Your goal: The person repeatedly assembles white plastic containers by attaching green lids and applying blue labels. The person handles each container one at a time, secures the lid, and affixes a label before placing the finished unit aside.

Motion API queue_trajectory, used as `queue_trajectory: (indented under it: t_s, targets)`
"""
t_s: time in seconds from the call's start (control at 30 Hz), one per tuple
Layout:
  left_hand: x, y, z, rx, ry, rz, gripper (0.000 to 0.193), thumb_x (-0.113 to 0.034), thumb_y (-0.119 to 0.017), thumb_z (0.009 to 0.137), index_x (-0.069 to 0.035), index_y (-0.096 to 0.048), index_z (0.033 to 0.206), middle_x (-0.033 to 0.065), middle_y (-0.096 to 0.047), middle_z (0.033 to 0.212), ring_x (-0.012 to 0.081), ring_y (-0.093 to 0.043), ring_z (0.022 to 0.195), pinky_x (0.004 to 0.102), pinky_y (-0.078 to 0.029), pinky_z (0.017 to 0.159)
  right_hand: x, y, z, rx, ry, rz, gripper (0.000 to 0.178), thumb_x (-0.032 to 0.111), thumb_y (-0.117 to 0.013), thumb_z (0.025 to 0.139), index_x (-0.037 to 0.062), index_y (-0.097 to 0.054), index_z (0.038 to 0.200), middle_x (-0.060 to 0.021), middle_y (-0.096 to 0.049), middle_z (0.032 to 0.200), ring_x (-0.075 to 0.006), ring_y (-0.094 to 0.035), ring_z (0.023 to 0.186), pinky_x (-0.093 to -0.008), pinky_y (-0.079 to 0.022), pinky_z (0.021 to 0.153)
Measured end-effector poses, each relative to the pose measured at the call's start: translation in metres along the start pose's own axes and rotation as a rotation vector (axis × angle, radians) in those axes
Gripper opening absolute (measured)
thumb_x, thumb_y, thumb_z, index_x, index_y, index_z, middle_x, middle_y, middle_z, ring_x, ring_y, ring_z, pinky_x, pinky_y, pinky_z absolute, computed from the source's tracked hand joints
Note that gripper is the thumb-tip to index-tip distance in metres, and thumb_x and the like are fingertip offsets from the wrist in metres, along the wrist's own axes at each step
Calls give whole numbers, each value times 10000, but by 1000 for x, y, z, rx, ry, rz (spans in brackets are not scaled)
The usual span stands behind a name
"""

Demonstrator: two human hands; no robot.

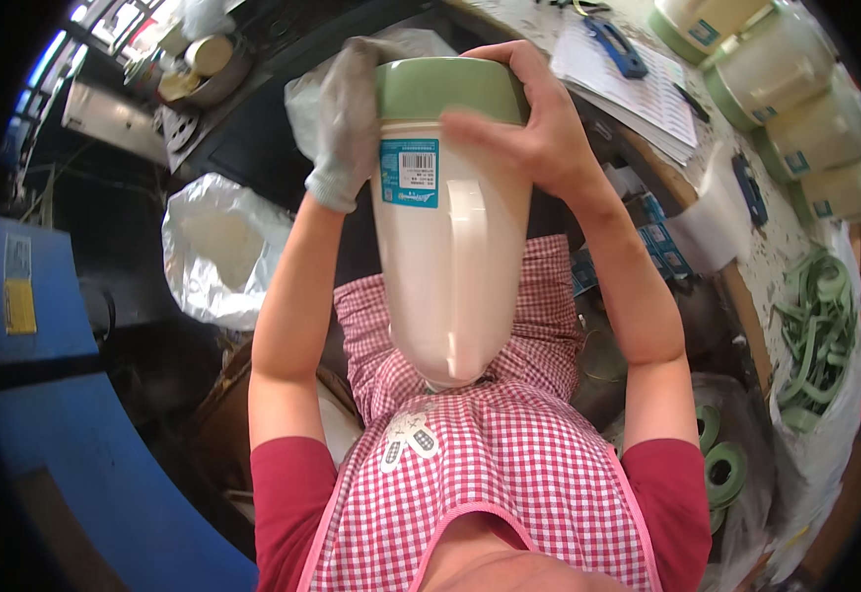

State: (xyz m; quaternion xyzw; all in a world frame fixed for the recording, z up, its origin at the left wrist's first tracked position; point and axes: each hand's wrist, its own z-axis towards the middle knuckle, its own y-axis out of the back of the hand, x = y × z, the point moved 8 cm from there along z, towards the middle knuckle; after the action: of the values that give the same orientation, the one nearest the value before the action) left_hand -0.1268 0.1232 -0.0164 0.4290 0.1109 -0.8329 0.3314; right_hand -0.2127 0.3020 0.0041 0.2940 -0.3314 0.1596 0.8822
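A cream plastic pitcher [416,266] with a long handle hangs in front of my chest, its narrower end near my apron. A wide green lid-like piece [430,94] covers its far end, and a blue label is stuck just below. My left hand [350,118], in a pale knit glove, presses against the left side of the green piece and the wall under it. My bare right hand [539,128] wraps the right side, fingers over the far edge and thumb across the front. The thumb is slightly blurred.
On the worktop at right lie papers [638,89], a blue cutter [620,47], a label roll [712,212] and several similar pitchers [781,84]. A bag of green strips [815,326] stands nearer. An open plastic bag [218,252] and blue machine panels [36,286] are at left.
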Motion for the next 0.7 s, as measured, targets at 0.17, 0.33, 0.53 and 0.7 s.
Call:
queue_trajectory:
  t_s: [0.17, 0.33, 0.53, 0.7]
  targets:
    - [24, -30, 4, -65, -25, 139, 419, -317, -514, 1106, 9, -638, 875, 82, -584, 736, 152, -519, 703, 357, -447, 665, -59, -3, -16, -21, -381, 571, 404, 399, -804, 946, 75, -644, 1125, -9, -674, 992, -79, -632, 909, -261, -531, 821]
    - [71, -55, 6, 46, -9, 303, 361, -312, -513, 1096, 5, -678, 1145, 134, -655, 1167, 217, -595, 1057, 385, -483, 924, -99, 11, -28, -231, -337, 119, 479, 498, -786, 929, 55, -704, 1090, -104, -664, 1040, -191, -626, 1013, -377, -512, 943]
    - [-8, -57, -75, 340, -195, 259, 678, -579, -334, 1116, -1, -638, 1297, 221, -564, 1457, 384, -499, 1409, 507, -338, 1210, -102, 47, -34, -331, -192, 154, 492, 518, -712, 957, 69, -722, 1157, -184, -654, 1182, -350, -558, 1205, -423, -400, 1099]
    - [-85, -98, -159, 865, -421, 371, 392, -550, -768, 848, -170, -734, 937, 95, -641, 1394, 434, -466, 1426, 645, -140, 1275, -103, 59, -55, -300, -243, -116, 685, 485, -685, 965, -37, -585, 1397, -254, -635, 1338, -416, -550, 1308, -479, -418, 1145]
